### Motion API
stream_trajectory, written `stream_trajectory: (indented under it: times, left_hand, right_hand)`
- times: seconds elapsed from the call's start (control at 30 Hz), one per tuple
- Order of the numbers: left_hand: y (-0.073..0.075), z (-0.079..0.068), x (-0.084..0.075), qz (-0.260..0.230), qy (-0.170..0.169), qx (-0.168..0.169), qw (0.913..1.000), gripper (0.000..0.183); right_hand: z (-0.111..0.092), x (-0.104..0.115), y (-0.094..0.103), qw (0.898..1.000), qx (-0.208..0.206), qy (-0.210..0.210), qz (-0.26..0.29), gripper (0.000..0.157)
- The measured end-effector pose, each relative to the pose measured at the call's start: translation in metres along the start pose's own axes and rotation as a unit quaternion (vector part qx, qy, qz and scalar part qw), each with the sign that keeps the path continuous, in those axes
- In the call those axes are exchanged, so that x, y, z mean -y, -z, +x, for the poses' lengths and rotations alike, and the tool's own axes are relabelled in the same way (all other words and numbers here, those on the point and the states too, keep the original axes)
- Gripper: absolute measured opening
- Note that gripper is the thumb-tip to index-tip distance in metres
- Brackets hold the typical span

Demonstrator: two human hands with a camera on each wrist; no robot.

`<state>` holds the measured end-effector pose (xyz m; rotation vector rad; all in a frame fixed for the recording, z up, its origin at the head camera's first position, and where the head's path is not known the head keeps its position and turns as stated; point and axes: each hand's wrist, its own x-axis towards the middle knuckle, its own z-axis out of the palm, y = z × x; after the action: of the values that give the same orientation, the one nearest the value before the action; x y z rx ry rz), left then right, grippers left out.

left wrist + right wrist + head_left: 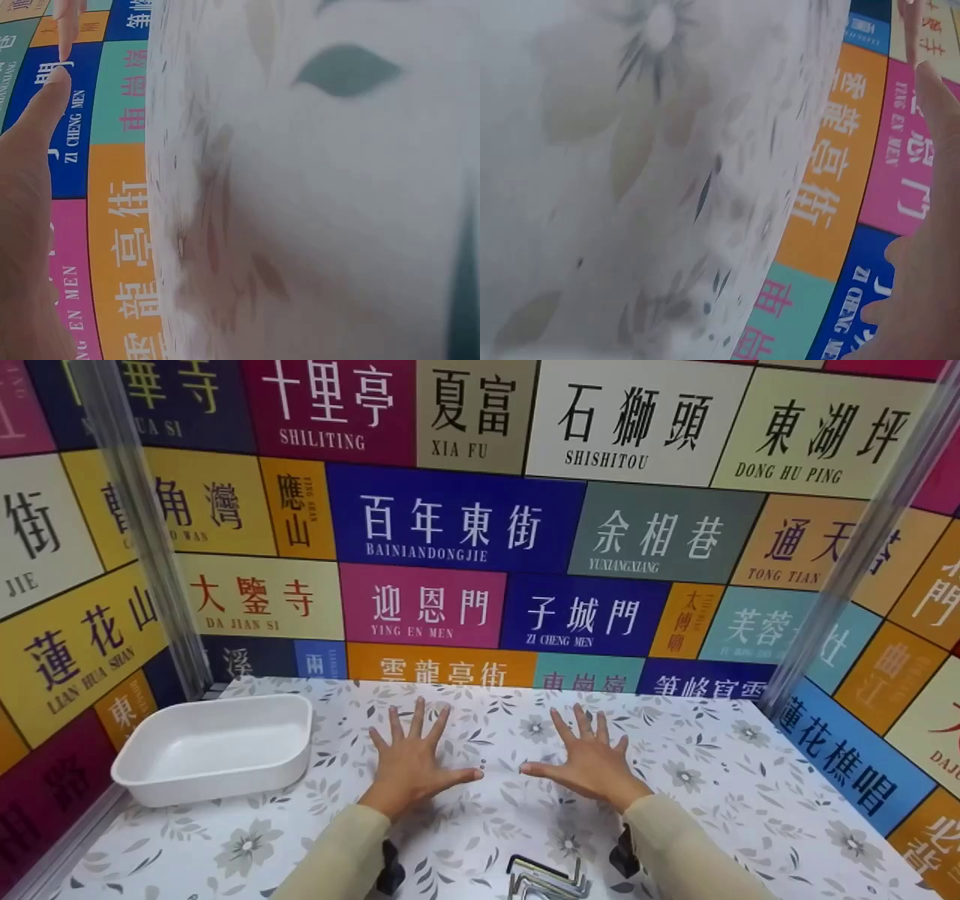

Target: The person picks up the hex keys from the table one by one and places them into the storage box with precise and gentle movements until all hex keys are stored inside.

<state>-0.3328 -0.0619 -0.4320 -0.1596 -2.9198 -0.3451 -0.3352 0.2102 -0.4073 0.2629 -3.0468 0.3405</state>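
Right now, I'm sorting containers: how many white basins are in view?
1: the white basin sits on the tabletop, at far left in the head view; none looks hidden.

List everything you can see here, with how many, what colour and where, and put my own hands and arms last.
White basin: one, white, on the table at the left of the head view
Hex keys: several overlapping, black and silver, near table edge; exact count unclear
Table: one, white with grey floral print, under the hands
Sign panels: many, multicoloured with lettering, on the surrounding walls
Posts: two, greyish, at the wall corners
Black wrist pieces: two, black, one at each wrist
Sleeves: two, beige, on the forearms
Left hand and right hand: two, bare, fingers spread over the table
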Motion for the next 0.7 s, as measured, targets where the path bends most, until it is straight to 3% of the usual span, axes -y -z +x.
stream_trajectory:
  times: [0.43,0.57,0.7]
  left_hand:
    - [0.019,-0.03,0.024,-0.018,-0.023,-0.038,0.9989,0.104]
    - [0.023,-0.042,0.036,-0.038,-0.005,-0.047,0.9982,0.104]
    - [0.028,-0.054,0.052,-0.066,0.002,-0.08,0.9946,0.101]
  right_hand:
    - [-0.005,0.046,-0.003,0.997,-0.016,0.062,0.033,0.103]
    - [-0.009,0.058,-0.004,0.993,-0.017,0.075,0.084,0.098]
    - [-0.013,0.071,-0.008,0.983,-0.017,0.088,0.161,0.089]
